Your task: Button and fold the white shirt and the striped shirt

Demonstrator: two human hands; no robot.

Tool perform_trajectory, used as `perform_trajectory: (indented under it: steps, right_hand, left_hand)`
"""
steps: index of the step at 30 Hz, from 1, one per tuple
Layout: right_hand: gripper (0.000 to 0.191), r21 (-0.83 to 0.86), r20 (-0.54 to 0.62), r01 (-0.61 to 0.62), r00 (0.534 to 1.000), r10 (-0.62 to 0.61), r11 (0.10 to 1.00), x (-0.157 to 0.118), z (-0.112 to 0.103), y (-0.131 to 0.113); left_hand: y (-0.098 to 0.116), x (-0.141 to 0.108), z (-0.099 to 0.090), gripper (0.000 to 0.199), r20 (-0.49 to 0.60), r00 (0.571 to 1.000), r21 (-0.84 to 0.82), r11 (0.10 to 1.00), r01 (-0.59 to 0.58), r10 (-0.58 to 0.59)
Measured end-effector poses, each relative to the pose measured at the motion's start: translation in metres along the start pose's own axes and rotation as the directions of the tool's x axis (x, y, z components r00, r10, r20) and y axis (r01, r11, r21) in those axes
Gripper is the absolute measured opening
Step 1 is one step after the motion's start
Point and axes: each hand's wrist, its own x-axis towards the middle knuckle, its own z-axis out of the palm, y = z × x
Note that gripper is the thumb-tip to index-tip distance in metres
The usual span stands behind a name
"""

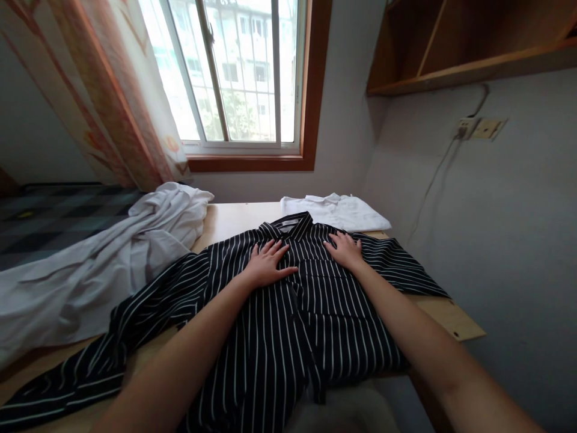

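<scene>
A black shirt with white stripes (274, 337) lies front side up, its collar pointing toward the window and its sleeves spread to both sides. Flat on its chest, left of the button front, rests my left hand (267, 264), fingers spread. My right hand (345, 250) lies open on the other side of the chest, near the shoulder and above the pocket. Neither hand grips the cloth. The lower hem hangs toward me over the near edge and is partly out of view.
Beneath the shirt is a light wooden table (243, 211). A folded white shirt (336, 211) lies at its far right. Rumpled white cloth (112, 270) covers the left side, beside a dark checked bed (67, 210). A wall (496, 252) borders the right; a shelf (473, 66) hangs above.
</scene>
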Motion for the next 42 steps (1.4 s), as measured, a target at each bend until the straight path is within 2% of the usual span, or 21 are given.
perform_trajectory:
  steps: [5, 9, 13, 15, 16, 18, 21, 23, 24, 26, 29, 33, 38, 42]
  right_hand:
    - [0.045, -0.006, -0.093, 0.051, 0.994, -0.051, 0.999, -0.004, -0.002, 0.003]
    - [0.031, -0.069, -0.188, 0.267, 0.943, -0.275, 0.961, -0.009, -0.014, -0.014]
    - [0.027, 0.053, -0.052, 0.525, 0.851, -0.523, 0.849, -0.017, -0.019, -0.055]
    - [0.025, 0.083, 0.018, 0.58, 0.812, -0.583, 0.81, -0.022, -0.014, -0.078]
    - [0.023, 0.08, 0.037, 0.576, 0.814, -0.58, 0.813, -0.024, -0.011, -0.087]
    - [0.022, 0.075, 0.044, 0.526, 0.847, -0.53, 0.847, -0.027, -0.003, -0.101]
    - [0.022, 0.13, -0.013, 0.433, 0.9, -0.435, 0.892, -0.03, 0.006, -0.106]
    - [0.016, 0.184, -0.068, 0.403, 0.915, -0.397, 0.897, -0.03, 0.01, -0.103]
    - [0.013, 0.207, -0.091, 0.397, 0.918, -0.387, 0.894, -0.03, 0.011, -0.101]
    - [0.013, 0.239, -0.114, 0.395, 0.919, -0.378, 0.887, -0.031, 0.013, -0.098]
    - [0.019, 0.233, -0.097, 0.372, 0.928, -0.359, 0.899, -0.034, 0.013, -0.1]
    - [0.024, 0.119, -0.061, 0.307, 0.952, -0.302, 0.944, -0.043, 0.009, -0.11]
    - [0.017, 0.01, -0.05, 0.336, 0.941, -0.335, 0.942, -0.049, 0.002, -0.116]
    - [0.014, 0.083, -0.051, 0.347, 0.938, -0.344, 0.934, -0.045, 0.0, -0.11]
  left_hand:
    - [0.0, -0.002, -0.001, 0.093, -0.015, 1.0, 0.003, 1.0, -0.022, 0.022]
    - [-0.001, -0.001, -0.001, 0.099, 0.009, 1.0, 0.009, 1.0, -0.03, 0.029]
    - [-0.002, 0.001, 0.002, 0.098, -0.001, 0.999, -0.006, 0.999, -0.048, 0.048]
    - [-0.004, 0.0, 0.004, 0.096, -0.041, 0.997, -0.024, 0.998, -0.062, 0.061]
    - [-0.005, 0.0, 0.004, 0.095, -0.066, 0.996, -0.037, 0.997, -0.069, 0.067]
    - [-0.008, -0.001, 0.004, 0.086, -0.124, 0.988, -0.07, 0.992, -0.101, 0.092]
    - [-0.014, 0.0, 0.002, 0.049, -0.254, 0.96, -0.142, 0.977, -0.162, 0.122]
    - [-0.017, 0.003, 0.002, 0.025, -0.345, 0.936, -0.218, 0.963, -0.157, 0.074]
    - [-0.017, 0.005, 0.002, 0.02, -0.372, 0.928, -0.258, 0.956, -0.143, 0.038]
    - [-0.018, 0.008, 0.004, 0.016, -0.385, 0.923, -0.314, 0.941, -0.124, -0.006]
    - [-0.017, 0.011, 0.006, 0.014, -0.367, 0.93, -0.329, 0.936, -0.127, -0.003]
    - [-0.017, 0.01, 0.006, 0.013, -0.34, 0.94, -0.328, 0.936, -0.127, 0.008]
    - [-0.013, 0.01, 0.005, 0.011, -0.327, 0.945, -0.306, 0.946, -0.102, -0.003]
    - [-0.009, 0.009, 0.007, 0.009, -0.338, 0.941, -0.264, 0.962, -0.074, -0.021]
